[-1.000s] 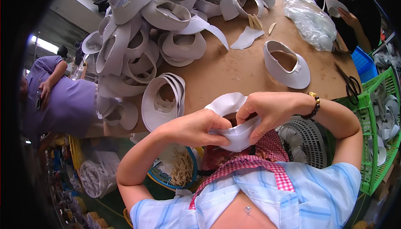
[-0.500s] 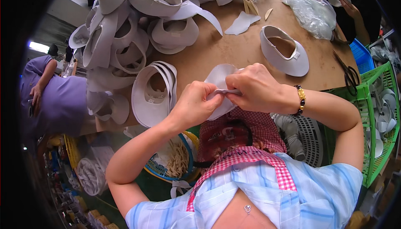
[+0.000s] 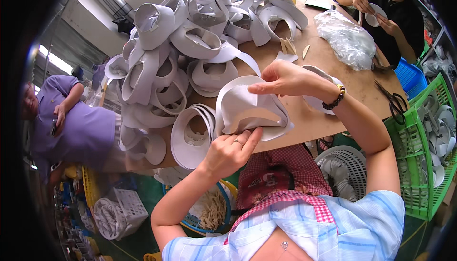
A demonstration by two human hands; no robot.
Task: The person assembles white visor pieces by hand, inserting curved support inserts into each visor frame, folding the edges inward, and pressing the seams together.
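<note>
A white sun-visor-shaped piece [image 3: 233, 100] stands tilted up in front of me, with a tan opening toward its near side. My left hand [image 3: 228, 151] grips its near edge, fingers lying along the edge and thumb hidden. At its upper right, my right hand [image 3: 297, 81] has its thumb stretched across the white surface, apart from the bent index finger. The other right fingers are partly hidden. Behind my right wrist lies another white visor piece [image 3: 318, 73]. A nested stack of visor pieces [image 3: 183, 142] stands left of my left hand.
A large heap of white visors [image 3: 204, 37] covers the far left of the brown table [image 3: 352, 89]. Black scissors [image 3: 394, 103] and a clear plastic bag [image 3: 345, 39] lie right. Green baskets [image 3: 404, 142] stand beside me. One person works across the table; another stands left.
My hands were pinching a folded edge together; now they are apart. The piece has been turned and raised, showing its opening. My right hand moved up; the left moved slightly nearer. The view shifted.
</note>
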